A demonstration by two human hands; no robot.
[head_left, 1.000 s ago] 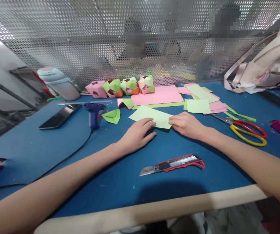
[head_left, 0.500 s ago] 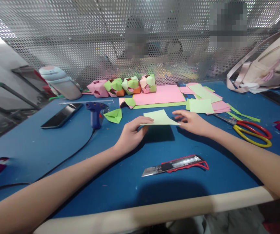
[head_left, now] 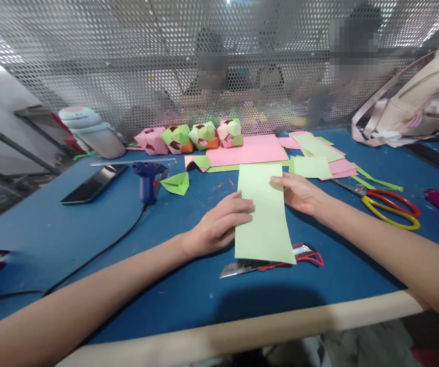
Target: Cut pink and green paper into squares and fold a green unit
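Observation:
Both of my hands hold a pale green sheet of paper (head_left: 265, 219), its long side running toward me and its near end slightly bowed. My left hand (head_left: 221, 219) grips the left edge, fingertips on top and thumb out of sight. At the upper right edge, my right hand (head_left: 298, 192) pinches the paper, thumb on the face and fingers behind. Beneath the near end lies a red and black box cutter (head_left: 311, 255), blade out to the left and its middle partly covered by the sheet.
A blue hot glue gun (head_left: 147, 183) stands left beside a folded green paper piece (head_left: 176, 183). Paper balls (head_left: 177, 137) line the back near pink sheets (head_left: 250, 148). Scissors (head_left: 391, 206) and paper scraps (head_left: 314, 167) lie right. A phone (head_left: 94, 183) and bottle (head_left: 93, 133) are left.
The pale green paper was lying nearly level, folded or curved, in my left hand. Now it is opened out lengthwise toward me, and my right hand has closed on its right edge.

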